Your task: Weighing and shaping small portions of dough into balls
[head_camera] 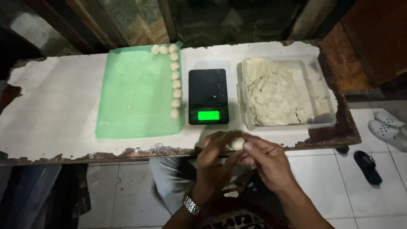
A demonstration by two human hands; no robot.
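Observation:
A small pale dough ball (pixel 237 144) sits between both my hands at the near edge of the white table (pixel 55 110). My left hand (pixel 214 163), with a metal watch on the wrist, cups it from the left. My right hand (pixel 267 159) presses it from the right with thumb and fingers. A black kitchen scale (pixel 208 96) with a lit green display stands just beyond my hands. To its right is a clear plastic tub (pixel 326 95) full of pale dough. To its left lies a green tray (pixel 135 97) with several dough balls (pixel 176 85) lined along its right and top edges.
The table's front edge is chipped and worn. Below it is white tiled floor, with a black sandal (pixel 368 166) and pale shoes (pixel 388 127) at the right. Dark wooden furniture stands behind the table.

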